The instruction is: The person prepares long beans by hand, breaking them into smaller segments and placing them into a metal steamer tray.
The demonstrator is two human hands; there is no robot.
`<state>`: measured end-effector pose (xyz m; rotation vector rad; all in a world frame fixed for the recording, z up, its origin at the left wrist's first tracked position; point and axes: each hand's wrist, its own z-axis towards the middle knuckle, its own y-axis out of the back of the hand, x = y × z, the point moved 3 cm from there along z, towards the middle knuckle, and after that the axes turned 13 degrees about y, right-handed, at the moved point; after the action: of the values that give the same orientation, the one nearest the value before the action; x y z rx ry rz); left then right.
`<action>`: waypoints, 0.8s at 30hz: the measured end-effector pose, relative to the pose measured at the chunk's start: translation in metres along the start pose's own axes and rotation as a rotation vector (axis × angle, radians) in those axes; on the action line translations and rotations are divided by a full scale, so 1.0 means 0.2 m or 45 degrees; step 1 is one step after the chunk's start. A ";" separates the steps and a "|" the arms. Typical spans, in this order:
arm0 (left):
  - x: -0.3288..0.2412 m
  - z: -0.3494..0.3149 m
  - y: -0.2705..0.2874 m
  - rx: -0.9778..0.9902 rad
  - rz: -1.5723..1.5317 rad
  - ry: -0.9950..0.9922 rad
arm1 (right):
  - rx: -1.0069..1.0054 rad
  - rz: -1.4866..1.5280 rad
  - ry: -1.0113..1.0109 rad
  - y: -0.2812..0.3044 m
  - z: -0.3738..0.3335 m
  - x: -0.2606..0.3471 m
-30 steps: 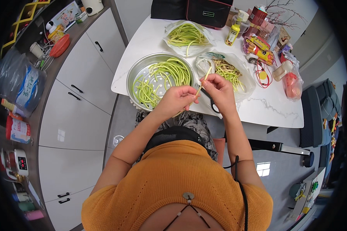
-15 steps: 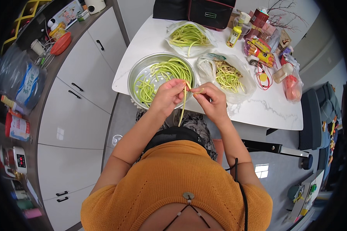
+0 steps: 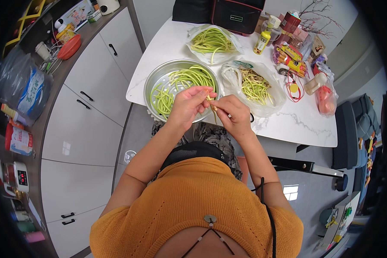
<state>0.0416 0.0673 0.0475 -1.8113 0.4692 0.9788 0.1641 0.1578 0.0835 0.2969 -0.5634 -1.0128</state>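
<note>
My left hand [image 3: 188, 106] pinches a green garlic scape [image 3: 214, 115] between thumb and fingers, over the near right rim of a round metal basin. My right hand [image 3: 234, 112] is closed on the same stem, its fingertips almost touching the left ones. Part of the stem dangles below the fingers; the rest is hidden by them. The perforated metal basin [image 3: 149, 95] holds a heap of green scapes [image 3: 193, 77] along its right side and shorter pieces [image 3: 163, 102] at the left. To the right, a plastic bag [image 3: 276, 102] contains pale green and brownish trimmings [image 3: 256, 88].
Behind the basin lies another plastic bag [image 3: 193, 50] of whole scapes. A black bag [image 3: 236, 17], a yellow bottle [image 3: 262, 41], packed sausages [image 3: 289, 60] and a red cord [image 3: 295, 96] sit farther back and right on the white table [image 3: 305, 127]. Cabinets [image 3: 79, 133] stand left.
My right hand has moved slightly left and down toward the left one. The long stem hanging below my fingers now shows only as a shorter length, nearer the right hand.
</note>
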 end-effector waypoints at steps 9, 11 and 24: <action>0.01 0.00 0.02 -0.075 0.076 -0.061 | -0.083 0.206 -0.210 0.00 0.00 -0.03; 0.01 0.00 0.01 -0.043 0.117 0.006 | -0.130 0.277 -0.421 0.00 -0.02 -0.06; 0.11 -0.01 0.02 0.182 0.167 0.301 | -0.468 0.688 -0.654 0.07 -0.01 -0.17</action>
<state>0.0521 0.0657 0.0281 -1.7913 0.7934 0.7994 0.1617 0.1943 0.0779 -0.4401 -0.8460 -0.6372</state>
